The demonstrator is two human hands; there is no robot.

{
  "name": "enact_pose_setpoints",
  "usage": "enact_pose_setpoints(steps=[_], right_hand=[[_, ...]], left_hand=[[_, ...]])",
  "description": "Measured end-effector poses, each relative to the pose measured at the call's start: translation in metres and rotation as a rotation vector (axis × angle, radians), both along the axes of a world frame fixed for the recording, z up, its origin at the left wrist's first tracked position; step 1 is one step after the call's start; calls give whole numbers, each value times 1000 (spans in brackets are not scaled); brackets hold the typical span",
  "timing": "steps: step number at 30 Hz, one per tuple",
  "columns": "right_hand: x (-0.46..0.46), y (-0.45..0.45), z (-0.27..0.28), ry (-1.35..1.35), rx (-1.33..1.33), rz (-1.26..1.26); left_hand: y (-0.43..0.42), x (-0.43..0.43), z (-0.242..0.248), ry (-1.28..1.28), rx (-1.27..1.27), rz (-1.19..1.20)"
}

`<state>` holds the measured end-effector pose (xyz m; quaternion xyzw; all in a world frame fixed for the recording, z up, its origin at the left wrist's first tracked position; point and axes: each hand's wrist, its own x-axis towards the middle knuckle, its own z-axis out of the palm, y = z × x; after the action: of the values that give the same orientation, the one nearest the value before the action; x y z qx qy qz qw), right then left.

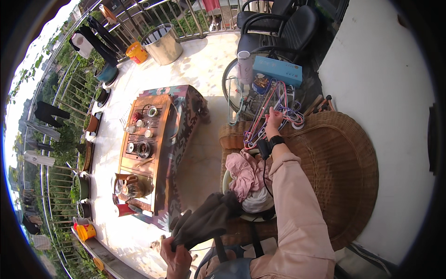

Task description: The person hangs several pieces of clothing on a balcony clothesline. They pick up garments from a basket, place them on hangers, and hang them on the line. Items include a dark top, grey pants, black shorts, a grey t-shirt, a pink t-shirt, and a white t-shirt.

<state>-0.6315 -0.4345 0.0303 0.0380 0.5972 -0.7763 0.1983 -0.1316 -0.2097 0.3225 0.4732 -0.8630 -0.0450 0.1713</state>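
At the bottom, my left hand [176,256] grips one end of a dark grey garment [205,219], which stretches up and right to the edge of a pale basin [226,179]. In that basin lie a crumpled pink cloth [244,171] and a white cloth [258,201]. My right hand [274,120] is among a tangled bunch of plastic hangers [259,122], pink, purple and white, that lies across the wicker chair's armrest and a round glass table. Whether its fingers hold a hanger is not clear.
The wicker chair [334,174] bears the basin. On the glass table stand a tumbler [244,66], a blue box [278,70] and a tub of clothespins [261,83]. Left is a low table with a wooden tea tray [158,139]; black chairs [296,33] stand behind. Potted plants line the railing.
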Motion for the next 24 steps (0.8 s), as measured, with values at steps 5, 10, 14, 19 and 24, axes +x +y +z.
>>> enact_pose_setpoints(steps=[5,10,14,19,24], right_hand=[[-20,31,82,-75,-197,80],[1,95,153,175,-426,285],[36,179,195,438,-237,312],[26,250,272,301,-171,31],[98,300,355,482,-440,381]], left_hand=[[-3,-9,4,30,-37,-78],[-2,-18,13,21,-96,-130],[-7,-26,22,73,-140,-219],[-27,-41,36,117,-187,-370],[-62,-63,58,142,-219,-459]])
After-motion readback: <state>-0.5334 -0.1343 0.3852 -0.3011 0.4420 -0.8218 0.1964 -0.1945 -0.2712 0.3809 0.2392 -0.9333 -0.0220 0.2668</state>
